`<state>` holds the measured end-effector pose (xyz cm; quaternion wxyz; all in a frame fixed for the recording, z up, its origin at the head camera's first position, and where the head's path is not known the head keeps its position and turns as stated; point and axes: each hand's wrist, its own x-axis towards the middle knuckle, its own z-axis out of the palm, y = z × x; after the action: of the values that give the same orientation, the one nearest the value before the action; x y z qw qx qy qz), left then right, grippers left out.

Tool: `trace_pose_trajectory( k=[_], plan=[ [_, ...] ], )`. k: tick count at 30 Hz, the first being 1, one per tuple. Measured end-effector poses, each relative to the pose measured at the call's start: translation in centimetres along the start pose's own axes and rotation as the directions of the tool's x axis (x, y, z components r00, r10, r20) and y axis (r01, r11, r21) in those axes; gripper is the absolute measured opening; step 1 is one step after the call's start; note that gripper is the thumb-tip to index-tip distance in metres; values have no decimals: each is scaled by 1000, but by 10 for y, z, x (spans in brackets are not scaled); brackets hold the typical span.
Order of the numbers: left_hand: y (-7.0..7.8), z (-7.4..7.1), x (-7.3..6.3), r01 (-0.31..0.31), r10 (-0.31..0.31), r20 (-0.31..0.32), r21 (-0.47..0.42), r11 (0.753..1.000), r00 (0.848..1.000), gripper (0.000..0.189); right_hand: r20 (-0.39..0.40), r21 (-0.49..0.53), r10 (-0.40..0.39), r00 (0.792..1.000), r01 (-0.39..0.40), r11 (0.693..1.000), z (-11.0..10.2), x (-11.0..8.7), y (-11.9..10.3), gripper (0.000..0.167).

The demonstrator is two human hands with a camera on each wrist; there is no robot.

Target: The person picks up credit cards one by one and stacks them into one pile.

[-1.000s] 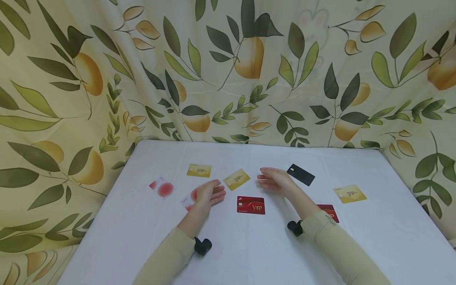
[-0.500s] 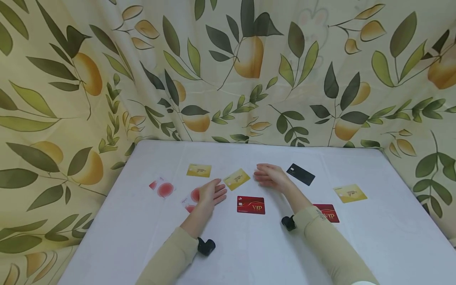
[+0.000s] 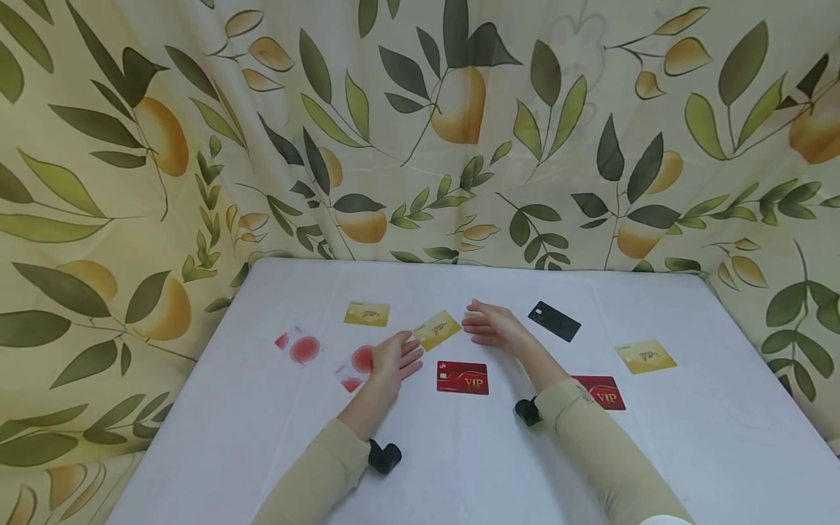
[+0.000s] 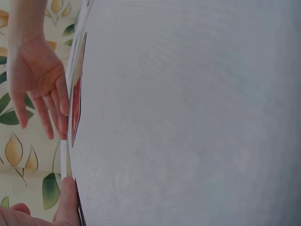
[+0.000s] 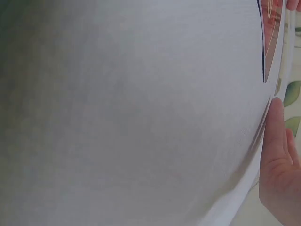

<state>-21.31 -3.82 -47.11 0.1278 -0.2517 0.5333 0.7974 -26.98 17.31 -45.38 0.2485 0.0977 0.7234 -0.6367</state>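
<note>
My left hand [image 3: 392, 357] is held palm-inward with its fingers extended, holding nothing. It partly covers a white card with red circles [image 3: 351, 368], and its fingers lie near a tilted yellow card [image 3: 436, 330]. On the other side of that yellow card, my right hand [image 3: 496, 326] faces inward with relaxed, extended fingers and holds nothing. A red VIP card [image 3: 462, 378] lies nearer to me between the two hands. In the left wrist view the right hand [image 4: 40, 80] shows its palm, fingers apart. Only part of the right hand [image 5: 280, 160] shows in the right wrist view.
A second white card with red circles [image 3: 304, 350] and a yellow card [image 3: 367, 313] lie at the left. Rightward are a black card [image 3: 554, 321], a yellow card [image 3: 646, 356] and another red VIP card [image 3: 607, 395], partly behind the right sleeve. A patterned curtain [image 3: 420, 182] borders the white table [image 3: 459, 467].
My left hand has shifted slightly to the right and my right hand slightly to the left, so they are closer together. The right sleeve uncovers more of the red card. The cards have not moved.
</note>
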Motion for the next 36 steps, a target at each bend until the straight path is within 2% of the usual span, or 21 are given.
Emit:
trace_pose_trajectory(
  k=[6, 16, 24, 28, 36],
  plan=[
    [0, 1, -2, 2, -2, -10, -17, 1000, 1000, 41, 37, -26, -39, 999, 40, 999, 6, 2, 0, 64],
    [0, 4, -5, 6, -6, 2, -36, 999, 1000, 42, 39, -40, -52, 998, 53, 998, 8, -1, 0, 59],
    [1, 5, 0, 26, -26, 8, -73, 997, 1000, 41, 38, 4, -16, 999, 16, 1000, 8, -1, -2, 61],
    [5, 5, -2, 56, -54, 18, -119, 991, 998, 40, 40, 50, 13, 999, -15, 999, 7, 0, -3, 59],
    [10, 7, -3, 93, -87, 49, -143, 985, 995, 41, 34, 117, 39, 999, -43, 992, 6, 0, -4, 57]
  ],
)
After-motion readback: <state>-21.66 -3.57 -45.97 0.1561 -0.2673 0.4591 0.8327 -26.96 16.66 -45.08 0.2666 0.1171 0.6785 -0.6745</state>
